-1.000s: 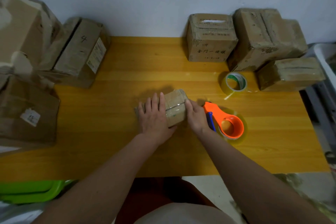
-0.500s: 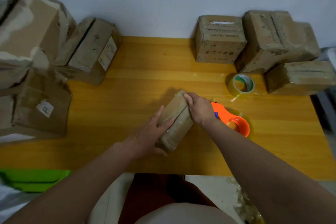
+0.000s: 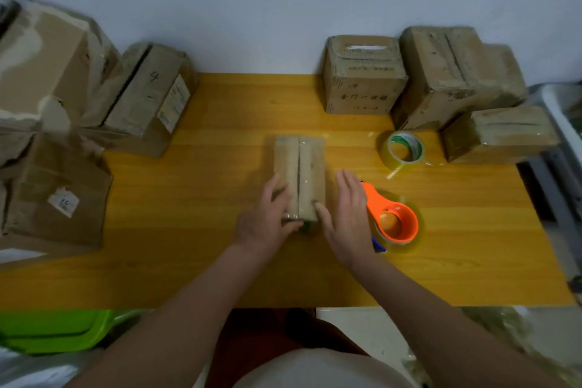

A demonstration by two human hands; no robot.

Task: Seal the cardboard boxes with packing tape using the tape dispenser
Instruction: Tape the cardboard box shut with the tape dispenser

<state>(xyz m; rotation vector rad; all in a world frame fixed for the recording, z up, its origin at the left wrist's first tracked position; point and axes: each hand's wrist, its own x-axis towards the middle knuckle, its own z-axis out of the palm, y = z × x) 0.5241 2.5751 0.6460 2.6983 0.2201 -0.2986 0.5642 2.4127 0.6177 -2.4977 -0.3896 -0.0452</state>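
Note:
A small cardboard box [image 3: 310, 164] lies on the yellow wooden table [image 3: 195, 208], its long side pointing away from me and its centre seam facing up. My left hand [image 3: 264, 220] grips its near left corner, fingers over the top and thumb at the near end. My right hand [image 3: 346, 214] lies flat beside the right side with straight fingers, its thumb touching the near right corner. The orange tape dispenser [image 3: 398, 224] with a clear roll lies on the table just right of that hand, not held.
A loose roll of clear tape [image 3: 403, 151] sits behind the dispenser. Three cardboard boxes [image 3: 362, 79] [image 3: 453, 72] [image 3: 500, 132] stand at the back right. More worn boxes [image 3: 148, 98] [image 3: 56, 192] crowd the left side. A green bin [image 3: 56, 327] sits below the table's near left edge.
The small box has been turned from a slanted position to lie straight, seam up. My right hand has come off its top and opened beside it; my left hand has shifted to the near left corner.

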